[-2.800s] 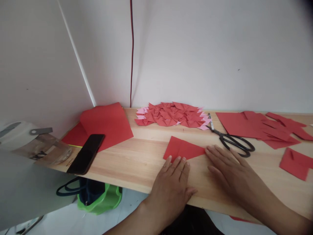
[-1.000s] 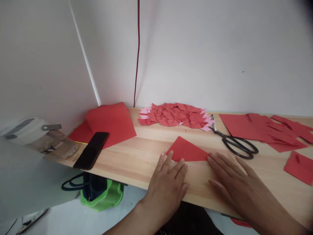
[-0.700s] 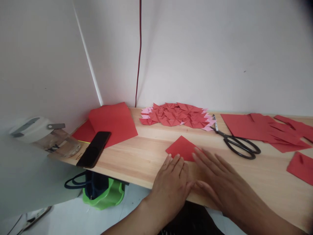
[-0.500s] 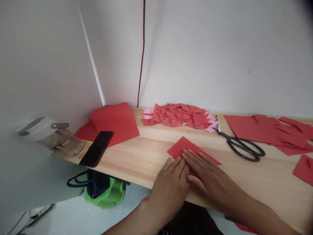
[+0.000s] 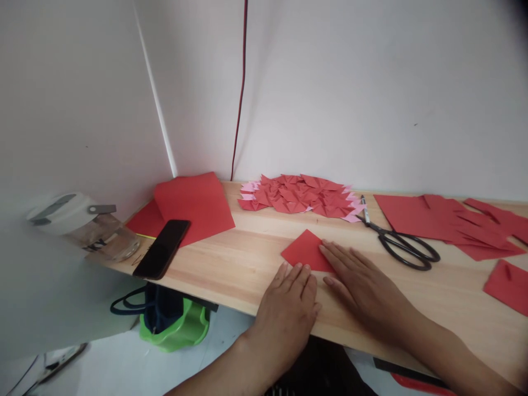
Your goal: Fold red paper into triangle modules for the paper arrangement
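A folded piece of red paper [image 5: 304, 251] lies flat on the wooden table [image 5: 223, 269] in front of me. My left hand [image 5: 289, 302] rests palm down with its fingertips on the paper's near edge. Lying flat, my right hand [image 5: 357, 280] has its fingers over the paper's right part and hides its right corner. The thumb is spread away from those fingers. Behind the paper, folded red and pink paper pieces [image 5: 297, 193] are set out in overlapping rows against the wall.
Black-handled scissors [image 5: 406, 247] and a pen [image 5: 365, 209] lie to the right, near red paper sheets [image 5: 416, 214]. A red piece [image 5: 507, 286] sits farther right. On the left are a black phone [image 5: 163, 249], red sheets [image 5: 202, 206] and a bottle [image 5: 105, 236]. A green bin [image 5: 193, 327] stands below.
My right hand has slid right along the paper, away from my left hand. My left hand has stayed almost in place at the near edge.
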A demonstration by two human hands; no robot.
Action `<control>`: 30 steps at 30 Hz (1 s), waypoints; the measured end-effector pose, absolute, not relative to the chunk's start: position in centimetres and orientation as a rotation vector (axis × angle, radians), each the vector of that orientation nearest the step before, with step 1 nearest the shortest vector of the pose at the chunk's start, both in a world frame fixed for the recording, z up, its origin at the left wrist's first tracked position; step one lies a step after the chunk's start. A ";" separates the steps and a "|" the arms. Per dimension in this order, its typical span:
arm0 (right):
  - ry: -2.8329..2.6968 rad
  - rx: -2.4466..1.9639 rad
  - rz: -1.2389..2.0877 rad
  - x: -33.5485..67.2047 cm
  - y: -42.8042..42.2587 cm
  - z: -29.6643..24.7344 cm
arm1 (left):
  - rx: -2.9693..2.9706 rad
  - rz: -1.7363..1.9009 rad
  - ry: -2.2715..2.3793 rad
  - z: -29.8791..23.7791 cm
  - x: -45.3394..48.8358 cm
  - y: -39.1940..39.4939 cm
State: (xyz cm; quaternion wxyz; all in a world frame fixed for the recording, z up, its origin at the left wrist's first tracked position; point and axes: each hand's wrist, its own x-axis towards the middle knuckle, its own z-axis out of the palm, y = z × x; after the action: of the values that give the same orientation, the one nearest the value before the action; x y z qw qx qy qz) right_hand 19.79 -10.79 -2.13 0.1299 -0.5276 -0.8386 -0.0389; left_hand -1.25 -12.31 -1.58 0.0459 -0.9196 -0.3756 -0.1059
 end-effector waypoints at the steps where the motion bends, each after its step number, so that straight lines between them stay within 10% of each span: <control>1: -2.439 -1.534 -0.125 19.8 -10.8 -2.2 | -2.806 -0.333 -1.148 -1.5 -1.2 -12.3; 30: -2.454 -1.371 -0.559 17.1 -16.7 -2.7 | -2.812 -0.316 -1.260 0.2 -1.2 -9.7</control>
State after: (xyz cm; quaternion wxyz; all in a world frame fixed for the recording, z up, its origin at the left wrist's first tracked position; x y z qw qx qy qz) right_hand 17.09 -16.68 -2.70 0.1372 -0.4737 -0.8482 -0.1934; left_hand -1.23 -9.74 0.18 0.0221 -0.9076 -0.4066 -0.1022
